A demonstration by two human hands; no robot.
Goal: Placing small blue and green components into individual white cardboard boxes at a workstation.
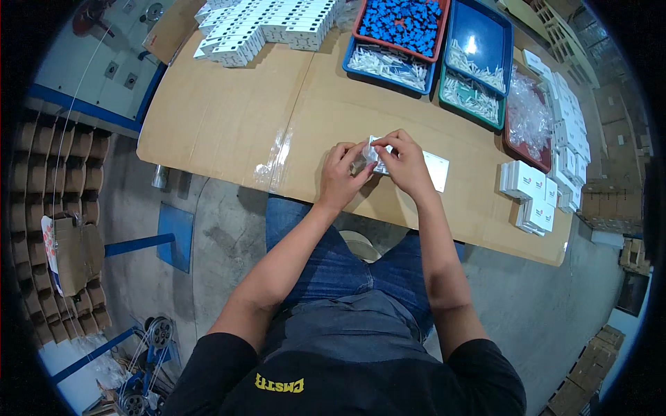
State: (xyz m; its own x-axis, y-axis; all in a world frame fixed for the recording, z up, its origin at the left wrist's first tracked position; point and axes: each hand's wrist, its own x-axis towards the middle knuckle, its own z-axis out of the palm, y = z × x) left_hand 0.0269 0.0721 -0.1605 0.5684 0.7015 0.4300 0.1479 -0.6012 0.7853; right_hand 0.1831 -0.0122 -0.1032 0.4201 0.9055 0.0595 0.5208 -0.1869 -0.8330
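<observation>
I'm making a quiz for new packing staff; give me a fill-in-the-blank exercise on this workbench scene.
1. Both hands, the left hand and the right hand, hold a small clear plastic ____ over the cardboard-covered table.
2. The red tray at the far edge is full of small ____ parts.
3. The stacks of small boxes to the person's right are ____ in colour.
4. The person wears blue ____ on the legs.

Missing words: bag; blue; white; jeans

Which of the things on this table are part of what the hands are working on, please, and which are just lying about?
In hand: small clear plastic bag, held by left hand and right hand; flat white card.

Lying about: red tray of blue blocks; stacked white boxes; blue tray.
</observation>
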